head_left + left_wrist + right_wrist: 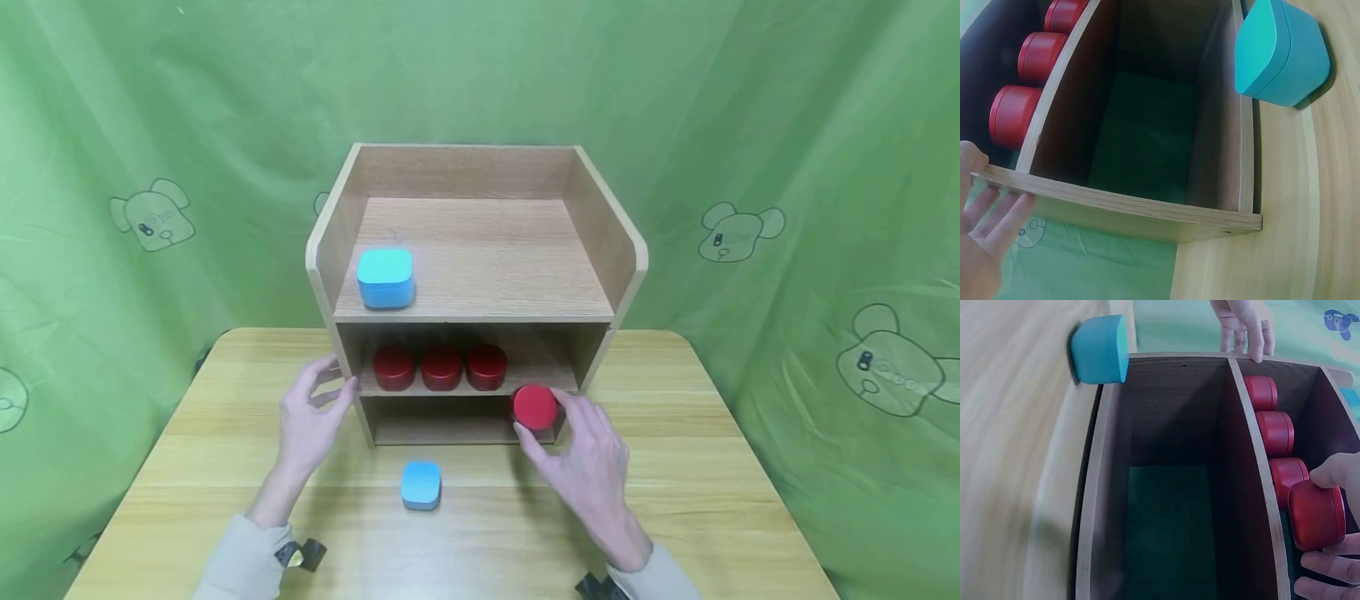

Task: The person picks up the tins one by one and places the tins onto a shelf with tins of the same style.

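Our right hand (587,457) clamps a round red, probably metal tin (536,407); left of its fingers stand three matching tins (442,368). Our left hand (311,417) pinches the pale wooden shelf unit (487,250).

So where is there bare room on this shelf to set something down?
Free: the top, right of its blue box, and the bottom compartment under the middle board. Crowded: that board's left and centre, lined with three red tins; the right hand holds a fourth tin before its right end.

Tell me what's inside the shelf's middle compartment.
Three red tins stand in a row inside; the right hand holds a fourth tin in front. The upper board hides part of the compartment; the tins' contents cannot be seen.
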The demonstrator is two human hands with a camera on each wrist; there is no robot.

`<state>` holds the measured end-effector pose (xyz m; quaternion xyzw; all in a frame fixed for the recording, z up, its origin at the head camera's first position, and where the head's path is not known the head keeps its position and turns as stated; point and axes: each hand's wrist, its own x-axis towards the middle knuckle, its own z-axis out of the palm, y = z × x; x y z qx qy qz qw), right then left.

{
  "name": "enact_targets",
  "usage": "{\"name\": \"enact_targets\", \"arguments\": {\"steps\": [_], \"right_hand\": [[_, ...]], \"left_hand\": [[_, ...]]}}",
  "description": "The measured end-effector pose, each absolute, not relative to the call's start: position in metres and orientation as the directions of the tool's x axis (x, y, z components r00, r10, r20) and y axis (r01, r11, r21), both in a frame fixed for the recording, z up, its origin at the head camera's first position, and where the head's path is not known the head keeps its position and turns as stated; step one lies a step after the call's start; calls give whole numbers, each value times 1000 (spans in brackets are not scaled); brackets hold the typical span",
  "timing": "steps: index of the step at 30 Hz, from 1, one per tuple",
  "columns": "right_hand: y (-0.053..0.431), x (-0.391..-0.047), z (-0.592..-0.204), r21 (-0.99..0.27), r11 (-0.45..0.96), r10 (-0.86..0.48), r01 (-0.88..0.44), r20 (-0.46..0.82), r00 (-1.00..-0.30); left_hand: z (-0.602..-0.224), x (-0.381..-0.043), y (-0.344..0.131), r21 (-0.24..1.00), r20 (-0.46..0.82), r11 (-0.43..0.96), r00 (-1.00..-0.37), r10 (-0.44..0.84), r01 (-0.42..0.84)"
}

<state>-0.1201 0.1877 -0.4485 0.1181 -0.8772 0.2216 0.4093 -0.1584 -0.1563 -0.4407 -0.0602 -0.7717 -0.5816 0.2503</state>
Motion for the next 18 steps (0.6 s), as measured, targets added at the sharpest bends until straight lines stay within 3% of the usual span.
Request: {"name": "enact_targets", "arguments": {"steps": [18], "right_hand": [[178,-137,-441,-325,894,65,-307,774,-630]], "left_hand": [[-442,-160,-157,877,439,307,-876,-199,369]]}}
